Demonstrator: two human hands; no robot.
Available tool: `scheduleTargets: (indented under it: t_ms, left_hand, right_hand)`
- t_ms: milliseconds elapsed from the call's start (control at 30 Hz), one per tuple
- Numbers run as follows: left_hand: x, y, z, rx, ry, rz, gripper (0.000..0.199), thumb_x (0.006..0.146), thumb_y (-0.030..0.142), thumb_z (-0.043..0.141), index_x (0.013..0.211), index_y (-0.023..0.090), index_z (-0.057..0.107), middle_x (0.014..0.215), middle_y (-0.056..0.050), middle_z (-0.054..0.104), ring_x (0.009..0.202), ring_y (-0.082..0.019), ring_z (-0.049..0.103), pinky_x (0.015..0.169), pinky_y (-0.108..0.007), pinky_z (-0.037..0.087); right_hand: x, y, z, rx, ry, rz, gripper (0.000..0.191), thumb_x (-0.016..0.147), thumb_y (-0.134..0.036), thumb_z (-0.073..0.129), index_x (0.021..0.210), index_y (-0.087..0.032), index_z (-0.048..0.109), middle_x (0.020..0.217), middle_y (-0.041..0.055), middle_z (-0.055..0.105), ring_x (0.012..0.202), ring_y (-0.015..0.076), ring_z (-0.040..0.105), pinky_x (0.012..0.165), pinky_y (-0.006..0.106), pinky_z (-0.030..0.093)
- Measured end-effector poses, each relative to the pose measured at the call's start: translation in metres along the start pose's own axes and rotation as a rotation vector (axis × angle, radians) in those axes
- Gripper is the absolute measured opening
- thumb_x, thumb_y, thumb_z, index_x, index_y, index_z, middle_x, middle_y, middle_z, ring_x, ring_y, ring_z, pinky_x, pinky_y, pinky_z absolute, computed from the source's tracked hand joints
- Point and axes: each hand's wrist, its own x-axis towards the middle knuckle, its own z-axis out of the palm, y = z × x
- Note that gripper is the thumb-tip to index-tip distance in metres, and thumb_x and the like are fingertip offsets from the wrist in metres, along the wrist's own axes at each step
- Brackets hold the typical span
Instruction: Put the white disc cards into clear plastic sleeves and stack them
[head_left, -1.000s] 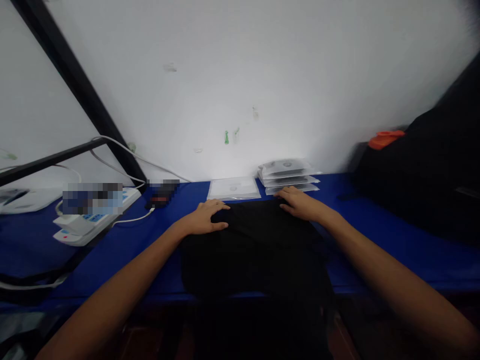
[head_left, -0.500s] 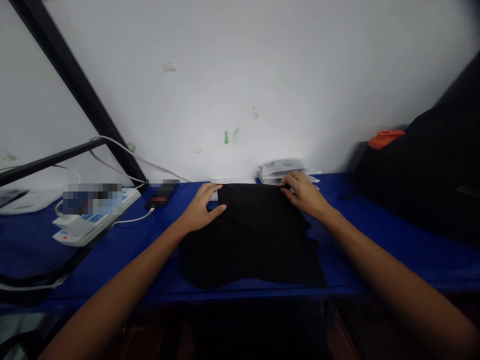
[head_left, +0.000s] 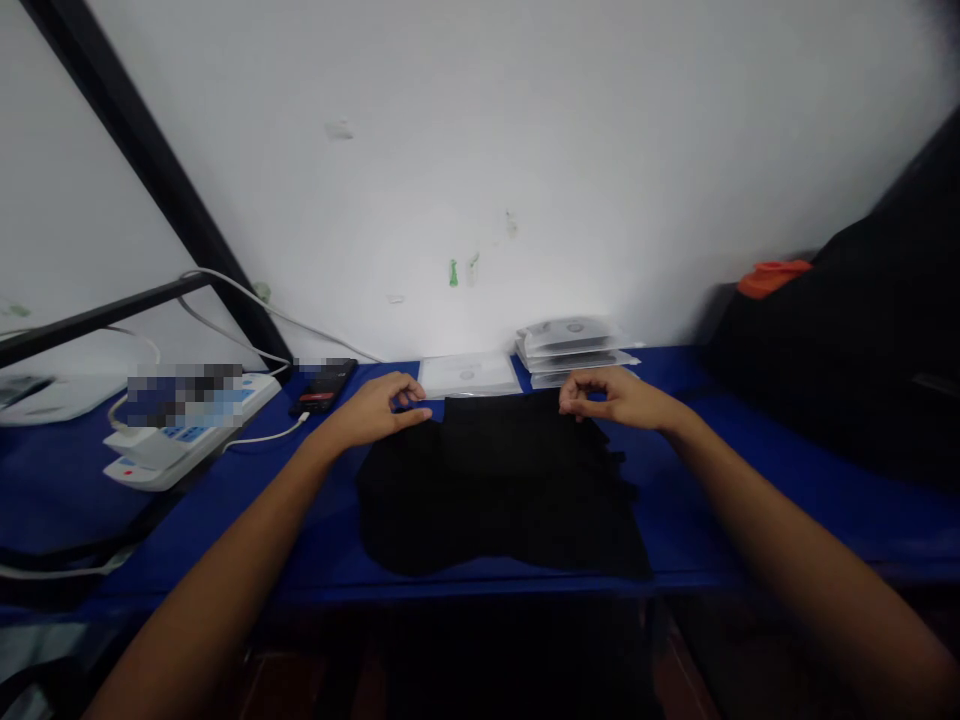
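Observation:
A black cloth [head_left: 502, 490] lies on the blue table, its lower edge near the table's front edge. My left hand [head_left: 382, 408] is at the cloth's upper left, fingers curled and apart from the thumb, with nothing between them. At the upper right corner of the cloth, my right hand [head_left: 611, 397] has thumb and fingertips pressed together on its edge. Behind the cloth lies a flat clear packet [head_left: 469, 375], and to the right of that a stack of clear packets [head_left: 574, 340].
White power strips [head_left: 165, 450] and a phone [head_left: 325, 385] on a cable stand at the left. A black frame bar [head_left: 150, 160] rises there. A large black bag [head_left: 862, 350] with an orange item [head_left: 772, 278] fills the right side.
The cloth's upper edge has come down towards me, uncovering more of the flat packet. My left hand has let go of the cloth and moved left; my right hand is slightly lower.

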Motion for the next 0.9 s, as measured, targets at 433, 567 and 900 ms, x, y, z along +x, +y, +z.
scheduleTargets:
  t_ms: [433, 567, 900]
  left_hand:
    - [0.005, -0.022, -0.004, 0.237, -0.105, -0.058, 0.022, 0.077, 0.034, 0.065, 0.094, 0.021, 0.063, 0.094, -0.005, 0.067, 0.089, -0.023, 0.062, 0.078, -0.033, 0.046]
    - [0.002, -0.008, -0.007, 0.215, 0.162, 0.015, 0.013, 0.081, 0.032, 0.062, 0.085, 0.020, 0.063, 0.091, -0.005, 0.067, 0.086, -0.021, 0.060, 0.080, -0.035, 0.045]
    - [-0.012, 0.026, -0.019, -0.288, -0.538, -0.084, 0.030, 0.080, 0.046, 0.068, 0.099, 0.023, 0.067, 0.073, -0.001, 0.070, 0.070, -0.017, 0.065, 0.068, -0.027, 0.046]
  right_hand:
    - [0.006, 0.015, 0.008, -0.323, -0.077, 0.057, 0.027, 0.088, -0.045, 0.059, 0.096, -0.019, 0.063, 0.096, 0.0086, 0.068, 0.084, 0.0217, 0.061, 0.075, 0.036, 0.047]
    - [0.005, 0.014, 0.007, -0.338, -0.086, 0.104, 0.034, 0.089, -0.051, 0.056, 0.098, -0.019, 0.063, 0.095, 0.0083, 0.068, 0.082, 0.0219, 0.061, 0.073, 0.035, 0.046]
    - [0.003, 0.013, 0.006, -0.341, -0.092, 0.119, 0.040, 0.088, -0.058, 0.056, 0.103, -0.021, 0.065, 0.098, 0.0081, 0.070, 0.084, 0.0229, 0.062, 0.074, 0.036, 0.047]
